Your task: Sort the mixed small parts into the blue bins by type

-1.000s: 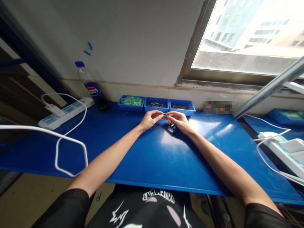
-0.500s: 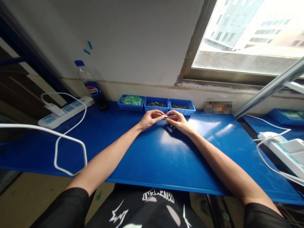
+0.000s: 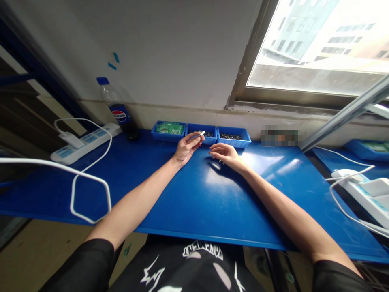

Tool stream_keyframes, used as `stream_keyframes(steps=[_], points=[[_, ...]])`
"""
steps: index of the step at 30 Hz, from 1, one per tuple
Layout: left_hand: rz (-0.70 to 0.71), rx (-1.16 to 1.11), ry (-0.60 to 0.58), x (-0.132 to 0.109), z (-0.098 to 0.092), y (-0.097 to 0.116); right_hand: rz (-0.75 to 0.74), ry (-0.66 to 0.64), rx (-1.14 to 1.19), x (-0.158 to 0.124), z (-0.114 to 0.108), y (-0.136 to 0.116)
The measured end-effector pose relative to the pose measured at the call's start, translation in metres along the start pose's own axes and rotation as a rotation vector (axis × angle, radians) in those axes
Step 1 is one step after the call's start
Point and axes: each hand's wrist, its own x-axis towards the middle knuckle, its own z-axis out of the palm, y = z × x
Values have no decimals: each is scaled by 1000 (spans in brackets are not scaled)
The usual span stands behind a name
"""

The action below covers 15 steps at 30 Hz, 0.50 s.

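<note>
My left hand (image 3: 186, 147) reaches toward the middle blue tray (image 3: 201, 133) at the back of the blue table (image 3: 194, 194) and pinches a small silver metal part (image 3: 201, 133) at its fingertips, over the tray's front edge. My right hand (image 3: 224, 153) rests just right of it with the fingers loosely curled over some small dark parts (image 3: 220, 162) lying on the table under the palm. Whether it grips them is hidden. The middle tray and the right blue tray (image 3: 234, 137) hold several small dark metal pieces. The left blue tray (image 3: 169, 129) holds green pieces.
A cola bottle (image 3: 118, 108) stands at the back left beside a white power strip (image 3: 85, 142) with a looping white cable (image 3: 88, 184). Another power strip (image 3: 364, 192) and a blue tray (image 3: 370, 148) lie at the right. A metal bar (image 3: 346, 113) slants below the window.
My hands were joined on a small part in front of the trays. They have separated: the left hand carried the silver part up to the middle tray, while the right hand stayed low.
</note>
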Motion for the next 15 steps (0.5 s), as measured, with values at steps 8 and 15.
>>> stream_keyframes(steps=[8,15], points=[[-71,28,44,-1,1,3,27,-25,76,3,-14,2],[-109,119,-22,-2,2,3,7,-242,-512,-1,-49,-27]])
